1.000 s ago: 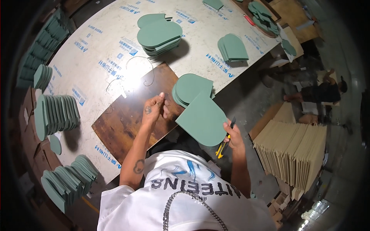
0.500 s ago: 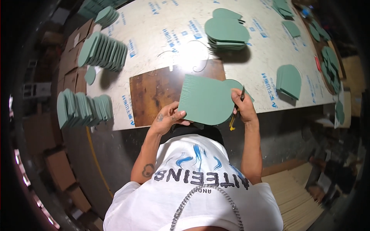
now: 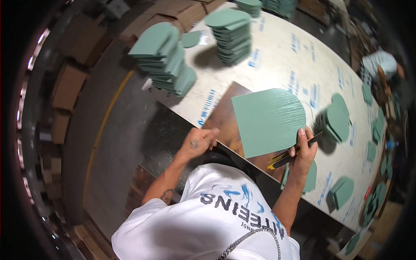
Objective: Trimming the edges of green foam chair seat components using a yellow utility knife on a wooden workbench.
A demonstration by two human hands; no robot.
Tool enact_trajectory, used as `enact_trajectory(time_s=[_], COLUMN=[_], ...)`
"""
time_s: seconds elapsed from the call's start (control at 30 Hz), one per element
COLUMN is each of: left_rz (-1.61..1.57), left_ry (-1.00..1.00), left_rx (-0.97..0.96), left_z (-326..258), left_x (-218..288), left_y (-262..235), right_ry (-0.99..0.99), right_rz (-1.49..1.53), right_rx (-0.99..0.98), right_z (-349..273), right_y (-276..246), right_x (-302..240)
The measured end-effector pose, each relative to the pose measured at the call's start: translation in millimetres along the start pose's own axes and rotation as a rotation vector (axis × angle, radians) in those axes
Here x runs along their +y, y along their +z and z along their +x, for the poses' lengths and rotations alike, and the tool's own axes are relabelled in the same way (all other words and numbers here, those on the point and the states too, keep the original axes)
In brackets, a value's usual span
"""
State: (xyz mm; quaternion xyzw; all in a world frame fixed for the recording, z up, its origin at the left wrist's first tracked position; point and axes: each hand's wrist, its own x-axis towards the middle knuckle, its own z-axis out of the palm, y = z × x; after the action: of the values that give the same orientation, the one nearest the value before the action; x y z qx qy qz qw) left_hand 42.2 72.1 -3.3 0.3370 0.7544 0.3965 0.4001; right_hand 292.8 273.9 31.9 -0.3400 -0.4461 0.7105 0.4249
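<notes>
My right hand (image 3: 304, 151) grips a green arch-shaped panel (image 3: 268, 121) by its edge, with the thumb on top. The same hand keeps a utility knife (image 3: 294, 152), black with yellow on it, its blade pointing away to the upper right. The panel has a ridged face and hangs over a brown board (image 3: 229, 119) on the table. Closed and apart from the panel, my left hand (image 3: 199, 142) is at the table's near edge with nothing visible in its curled fingers. Another green piece (image 3: 310, 177) lies partly behind my right wrist.
Stacks of green panels stand on the white table (image 3: 277, 60): one leaning stack (image 3: 162, 56) at the near left edge, one taller stack (image 3: 229, 37) beyond it, others to the right (image 3: 336, 119). Cardboard boxes (image 3: 71, 86) line the left. A person (image 3: 381, 67) is at the far right.
The head view has turned left. My left hand has let go of the panel and moved away from it. The panel, in my right hand, now shows its ridges across its face.
</notes>
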Motion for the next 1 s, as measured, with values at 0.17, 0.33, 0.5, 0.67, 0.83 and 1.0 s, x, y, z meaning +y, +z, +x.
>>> enact_trajectory(time_s=[0.17, 0.33, 0.5, 0.67, 0.83, 1.0], left_rz=[0.190, -0.493, -0.593, -0.364, -0.312, -0.349], left_ry=[0.474, 0.440, 0.520, 0.351, 0.420, 0.446], left_rx=[0.615, 0.837, 0.594, 0.835, 0.911, 0.947], left_z=[40, 63, 93, 94, 90, 85], left_x=[-69, 0, -14, -37, -70, -73], left_y=[-162, -279, -319, -333, -338, -325], right_ry=[-0.008, 0.010, 0.024, -0.468, -0.224, 0.156], right_rz=[-0.302, -0.333, -0.514, -1.163, -0.919, -0.429], right_rx=[-0.411, -0.660, -0.639, -0.352, -0.312, -0.177], right_z=[101, 211, 234, 234, 213, 150], right_y=[186, 365, 447, 448, 399, 286], right_x=[-4, 20, 39, 57, 66, 117])
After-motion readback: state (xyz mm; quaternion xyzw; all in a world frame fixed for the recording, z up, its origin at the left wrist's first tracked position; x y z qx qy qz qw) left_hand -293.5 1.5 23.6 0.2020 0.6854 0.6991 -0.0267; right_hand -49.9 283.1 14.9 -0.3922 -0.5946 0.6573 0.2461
